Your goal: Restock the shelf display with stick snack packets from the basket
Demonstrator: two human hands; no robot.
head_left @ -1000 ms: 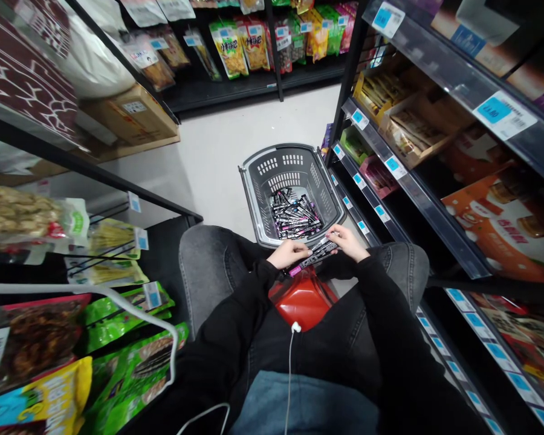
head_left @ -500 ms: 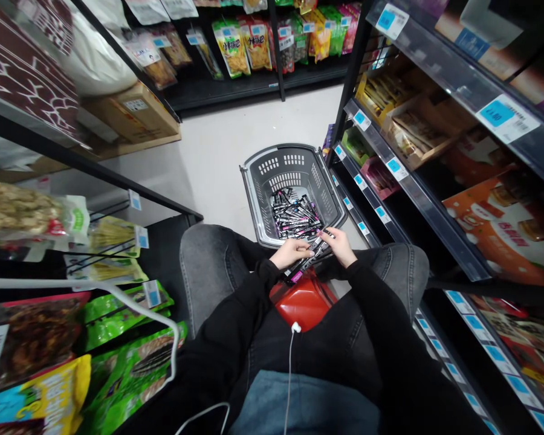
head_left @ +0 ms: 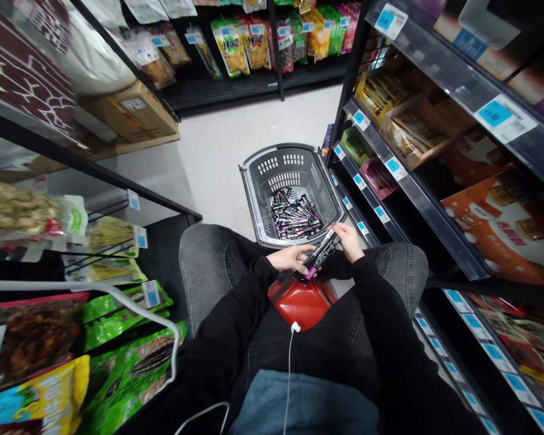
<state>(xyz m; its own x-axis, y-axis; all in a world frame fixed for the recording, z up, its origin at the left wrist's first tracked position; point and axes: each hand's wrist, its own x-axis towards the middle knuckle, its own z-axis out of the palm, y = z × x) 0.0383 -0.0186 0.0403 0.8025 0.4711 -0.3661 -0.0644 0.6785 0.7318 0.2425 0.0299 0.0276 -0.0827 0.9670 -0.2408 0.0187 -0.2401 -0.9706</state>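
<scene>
The person sits with knees spread, both hands in front of the body. The left hand (head_left: pixel 292 258) grasps the lower, pink-marked end of a bundle (head_left: pixel 321 251) of slim black sachets, thumb on top. The right hand (head_left: pixel 349 241) pinches the bundle's upper end between thumb and fingers. The bundle slants up toward the right hand, just by the near rim of a grey basket (head_left: pixel 251 202); whether it touches the rim cannot be told.

The basket stands on the pale floor (head_left: pixel 213 145) beyond the hands, and more sachets (head_left: pixel 297 216) lie heaped at odd angles on its bottom. Below the hands, between the thighs, is a red object (head_left: pixel 301 304); its kind is unclear. A white cord (head_left: pixel 289 368) hangs in front of it. To the right, shelves (head_left: pixel 435 208) carry boxes and price tags; bright snack bags (head_left: pixel 229 48) hang at the back.
</scene>
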